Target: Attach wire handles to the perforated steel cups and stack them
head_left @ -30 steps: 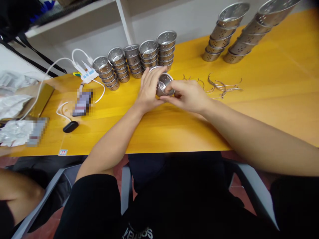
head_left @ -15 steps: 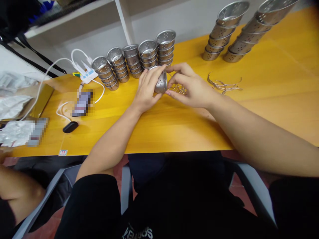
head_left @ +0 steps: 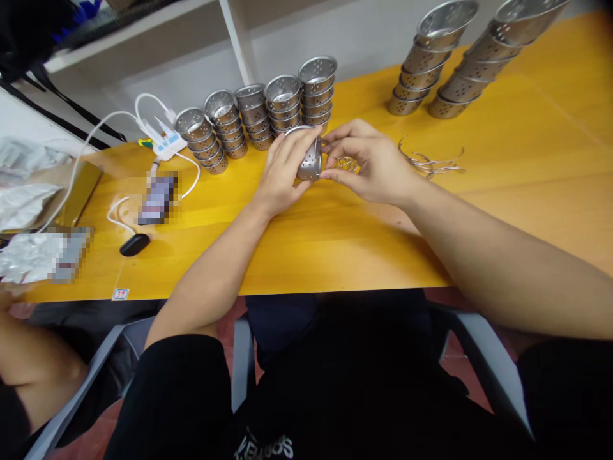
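A perforated metal cup [head_left: 310,161] lies tilted on its side, its rim turned to the right. My left hand [head_left: 286,167] is wrapped over it from the left and above. At the rim, my right hand [head_left: 361,160] has thumb and fingertips bent in a pinch; what lies between them is too small to make out. Behind and under the right fingers sit thin curved metal wires [head_left: 348,165], partly hidden by the hand. More bent wires [head_left: 431,165] lie loose on the table to the right of that hand.
Several stacks of perforated cups [head_left: 286,96] line the back of the yellow table [head_left: 325,249], with two taller stacks [head_left: 421,70] at the back right. Leftward are a power strip [head_left: 168,145], a phone [head_left: 158,198], a black oval object [head_left: 135,245] and plastic bags [head_left: 31,255]. A person's arm [head_left: 36,364] shows at far left.
The right hand's fingers have shifted slightly at the cup's rim, and the thumb now sits closer against it. The left hand and cup stay almost where they were.
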Action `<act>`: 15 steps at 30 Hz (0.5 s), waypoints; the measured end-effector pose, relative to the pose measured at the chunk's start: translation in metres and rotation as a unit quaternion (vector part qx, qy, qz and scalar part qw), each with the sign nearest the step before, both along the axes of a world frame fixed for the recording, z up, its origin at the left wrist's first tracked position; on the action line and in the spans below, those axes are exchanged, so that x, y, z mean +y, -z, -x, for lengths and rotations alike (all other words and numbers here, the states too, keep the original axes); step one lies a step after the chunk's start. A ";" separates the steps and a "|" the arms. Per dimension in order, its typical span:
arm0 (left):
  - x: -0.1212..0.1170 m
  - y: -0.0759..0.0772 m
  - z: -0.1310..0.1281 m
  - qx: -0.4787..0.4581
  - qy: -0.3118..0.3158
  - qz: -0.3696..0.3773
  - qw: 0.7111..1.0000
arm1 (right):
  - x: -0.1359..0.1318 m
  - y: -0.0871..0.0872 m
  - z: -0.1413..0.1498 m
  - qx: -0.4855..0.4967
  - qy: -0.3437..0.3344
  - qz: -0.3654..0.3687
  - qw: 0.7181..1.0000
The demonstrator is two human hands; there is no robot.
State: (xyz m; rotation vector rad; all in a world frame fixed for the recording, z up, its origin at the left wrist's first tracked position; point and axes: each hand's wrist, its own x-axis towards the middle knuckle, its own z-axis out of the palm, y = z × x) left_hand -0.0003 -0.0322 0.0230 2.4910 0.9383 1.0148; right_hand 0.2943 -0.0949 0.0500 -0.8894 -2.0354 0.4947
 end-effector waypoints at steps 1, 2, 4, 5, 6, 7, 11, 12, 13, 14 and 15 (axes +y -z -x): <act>0.000 0.000 0.000 0.001 0.001 -0.004 1.000 | 0.000 0.000 0.000 0.002 0.002 -0.001 1.000; 0.001 0.001 0.001 0.003 0.003 -0.011 1.000 | 0.001 0.000 -0.001 0.004 0.003 -0.002 1.000; 0.003 0.004 0.002 0.008 0.008 -0.030 0.999 | 0.000 0.000 0.001 0.010 -0.001 0.000 1.000; 0.005 0.006 0.004 0.008 0.009 -0.038 0.999 | -0.002 -0.001 0.002 0.015 -0.005 0.001 1.000; 0.008 0.007 0.005 0.004 0.009 -0.044 0.999 | -0.003 -0.001 0.003 0.022 -0.009 0.002 1.000; 0.011 0.009 0.007 -0.003 0.006 -0.048 0.999 | -0.004 -0.001 0.005 0.030 -0.009 0.000 1.000; 0.027 0.018 0.017 -0.073 -0.040 -0.064 0.994 | -0.001 0.001 0.004 0.058 0.048 -0.022 0.997; 0.032 0.022 0.020 -0.099 -0.059 -0.067 0.991 | 0.003 0.004 0.000 0.052 0.068 -0.023 0.996; 0.038 0.026 0.023 -0.125 -0.077 -0.066 0.987 | 0.007 0.007 -0.005 0.039 0.084 -0.022 0.995; 0.044 0.032 0.026 -0.153 -0.092 -0.061 0.982 | 0.012 0.011 -0.011 0.021 0.095 -0.018 0.995; 0.051 0.038 0.029 -0.178 -0.103 -0.051 0.977 | 0.018 0.015 -0.018 -0.002 0.101 -0.009 0.995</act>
